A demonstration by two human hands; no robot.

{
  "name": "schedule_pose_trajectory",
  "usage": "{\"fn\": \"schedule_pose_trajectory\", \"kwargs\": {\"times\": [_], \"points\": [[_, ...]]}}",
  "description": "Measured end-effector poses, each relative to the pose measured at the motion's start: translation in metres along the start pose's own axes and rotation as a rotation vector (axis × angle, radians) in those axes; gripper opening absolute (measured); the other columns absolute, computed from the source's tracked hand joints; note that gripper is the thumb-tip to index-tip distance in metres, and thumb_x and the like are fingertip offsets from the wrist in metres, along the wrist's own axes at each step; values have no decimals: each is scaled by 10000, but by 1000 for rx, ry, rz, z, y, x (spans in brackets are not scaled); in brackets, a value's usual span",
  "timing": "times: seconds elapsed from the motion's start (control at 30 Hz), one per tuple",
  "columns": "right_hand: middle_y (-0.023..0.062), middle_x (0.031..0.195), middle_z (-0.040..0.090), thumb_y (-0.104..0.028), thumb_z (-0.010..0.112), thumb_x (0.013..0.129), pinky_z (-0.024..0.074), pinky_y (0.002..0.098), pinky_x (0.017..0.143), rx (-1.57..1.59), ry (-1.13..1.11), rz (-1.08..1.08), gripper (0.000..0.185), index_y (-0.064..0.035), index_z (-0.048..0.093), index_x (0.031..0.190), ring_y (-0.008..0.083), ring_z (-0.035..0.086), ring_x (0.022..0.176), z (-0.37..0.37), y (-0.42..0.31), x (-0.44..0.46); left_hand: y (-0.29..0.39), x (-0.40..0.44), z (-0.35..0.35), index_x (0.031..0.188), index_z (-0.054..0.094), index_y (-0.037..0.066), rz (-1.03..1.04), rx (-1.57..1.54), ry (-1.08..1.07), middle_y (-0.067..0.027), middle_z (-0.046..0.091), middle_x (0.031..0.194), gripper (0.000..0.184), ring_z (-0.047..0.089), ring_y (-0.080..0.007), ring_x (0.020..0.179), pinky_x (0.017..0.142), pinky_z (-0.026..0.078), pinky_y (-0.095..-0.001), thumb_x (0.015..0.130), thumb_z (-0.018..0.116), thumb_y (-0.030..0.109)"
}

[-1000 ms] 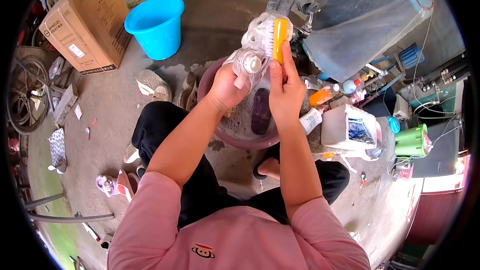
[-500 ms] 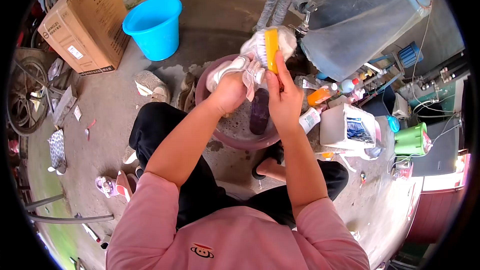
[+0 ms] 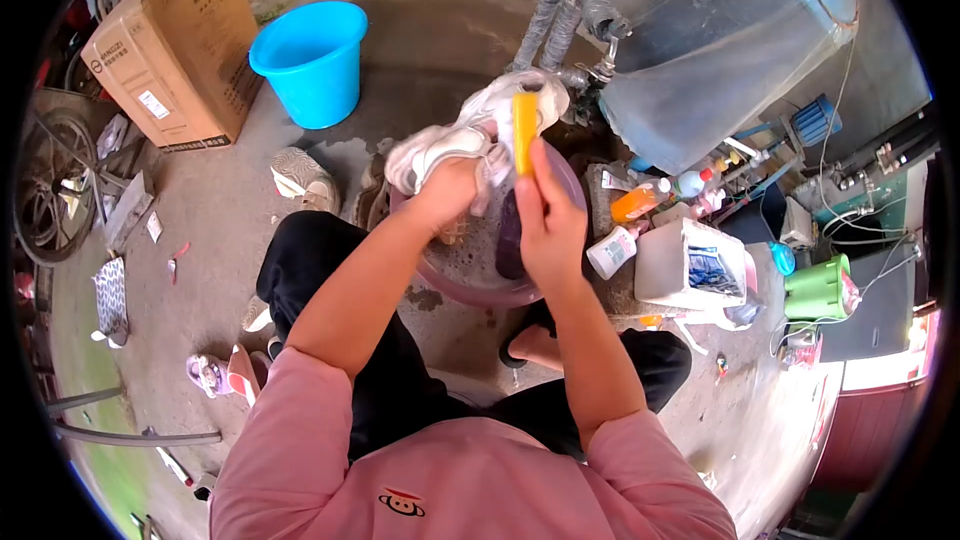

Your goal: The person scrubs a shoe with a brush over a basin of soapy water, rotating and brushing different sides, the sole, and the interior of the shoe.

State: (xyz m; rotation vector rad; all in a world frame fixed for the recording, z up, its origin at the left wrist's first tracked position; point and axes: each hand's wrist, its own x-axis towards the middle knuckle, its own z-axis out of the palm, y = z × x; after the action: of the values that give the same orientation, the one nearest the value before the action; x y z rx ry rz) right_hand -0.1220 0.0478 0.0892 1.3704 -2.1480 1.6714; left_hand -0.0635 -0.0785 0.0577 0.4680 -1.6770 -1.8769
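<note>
My left hand [image 3: 450,192] is closed around a wet white shoe [image 3: 432,152] with pale laces, holding it over the pink basin [image 3: 492,295]. A yellow scrubbing brush [image 3: 525,132] is in my right hand [image 3: 550,230], its white bristles turned left against the far part of the shoe. My right thumb and fingers grip the brush's near end. Foamy water fills the basin, and a dark purple, long object [image 3: 509,245] lies in it, partly behind my right hand. My left fingertips are hidden by the shoe.
A blue bucket [image 3: 312,75] and a cardboard box [image 3: 175,50] stand at the far left. Other shoes [image 3: 303,180] lie left of the basin. On the right are an orange bottle [image 3: 640,200], a white bottle [image 3: 611,253], a white container [image 3: 665,265] and a green bucket [image 3: 815,290].
Both hands have shifted slightly left with the shoe and brush. The shoe is turned so more of its length shows, and the brush sits lower.
</note>
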Motion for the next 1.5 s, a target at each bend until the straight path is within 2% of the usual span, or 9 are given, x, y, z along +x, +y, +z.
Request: {"fn": "schedule_pose_trajectory", "kwargs": {"times": [0.17,0.2,0.27,0.5,0.87,0.93,1.13,1.23,1.5], "points": [[135,618,584,-183,544,836,452,296,514,-93,-33,3,360,-103,503,1185,209,584,515,-9,-1,18,45,-20,13,1133,476,4,-342,321,-236,-155,555,1004,374,527,-204,931,804,402,-293,866,458,265],[133,604,576,-183,544,836,448,293,505,-140,-16,45,352,-107,510,1178,216,574,495,-11,-5,31,78,-27,21,1054,501,7,-517,374,-373,-145,580,860,310,546,-224,842,762,420,-321,861,443,243],[134,622,581,-164,542,837,442,274,503,-245,-18,109,330,-111,527,1162,176,573,504,-14,-3,38,-3,-25,25,1068,502,30,95,278,-210,-105,562,710,296,545,-178,661,604,441,-302,860,430,226],[156,801,626,-98,527,842,444,240,618,3,238,-101,344,-69,503,1184,84,562,679,-18,20,-9,49,-19,11,1117,490,47,-327,186,-224,-51,543,670,330,517,-121,593,563,418,-255,877,435,266],[171,674,569,-144,547,834,434,276,522,-142,56,-9,360,-107,499,1189,175,519,507,-6,24,13,46,-20,17,1192,417,14,-212,93,-200,-83,529,757,328,511,-133,609,556,435,-263,906,328,148],[200,726,587,-174,539,841,447,282,559,-105,43,104,352,-96,499,1182,168,585,585,-5,24,21,26,-13,19,1142,450,12,348,332,-96,-83,532,733,304,512,-143,606,564,434,-272,903,327,153],[173,731,599,-167,561,829,449,258,572,9,-21,-42,370,-115,502,1191,118,580,609,-2,9,-4,23,-11,1,844,559,-4,-137,134,-108,-92,566,685,254,532,-161,608,570,428,-297,867,374,169],[153,625,567,-183,572,820,425,274,484,-96,-69,-50,375,-137,510,1188,165,554,490,-6,16,-1,44,-19,0,998,554,-20,-340,267,-258,-68,579,919,295,513,-133,811,704,415,-267,893,386,199],[169,627,561,-194,545,837,431,296,486,-81,37,32,360,-159,503,1193,238,558,490,-3,15,13,22,-20,12,978,539,-17,16,198,-76,-132,582,837,278,543,-209,779,720,423,-298,867,368,172]]}}
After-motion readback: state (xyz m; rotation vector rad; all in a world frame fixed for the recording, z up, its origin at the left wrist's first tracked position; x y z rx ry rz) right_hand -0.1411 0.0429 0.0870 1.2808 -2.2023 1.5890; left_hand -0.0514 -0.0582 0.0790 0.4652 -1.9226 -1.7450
